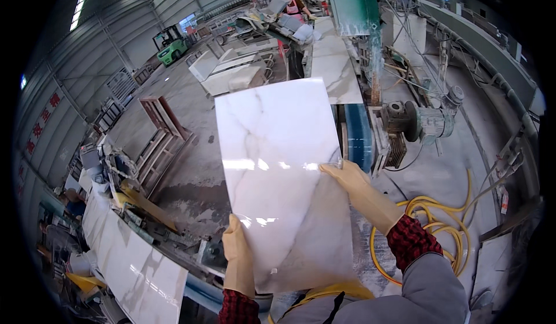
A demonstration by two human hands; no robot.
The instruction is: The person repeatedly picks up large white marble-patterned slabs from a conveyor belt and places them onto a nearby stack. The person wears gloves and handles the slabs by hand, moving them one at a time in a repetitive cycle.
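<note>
A large glossy white tile (284,133) with grey marble veins is held up in front of me, its lower end close to my body. My left hand (236,251), in a cream glove, is closed on the tile's lower left edge. On the right edge, about midway up, my right hand (347,179) grips it in a matching glove, thumb on the glossy face. The fingers behind the tile are hidden. Light strips reflect across its middle.
Similar tiles lie on a line at the lower left (139,272) and on a blue belt conveyor (358,138) ahead. A motor (431,121) and coiled yellow hose (425,208) are at right. Beyond stand a wooden rack (162,144), a green forklift (171,47) and a person (294,8).
</note>
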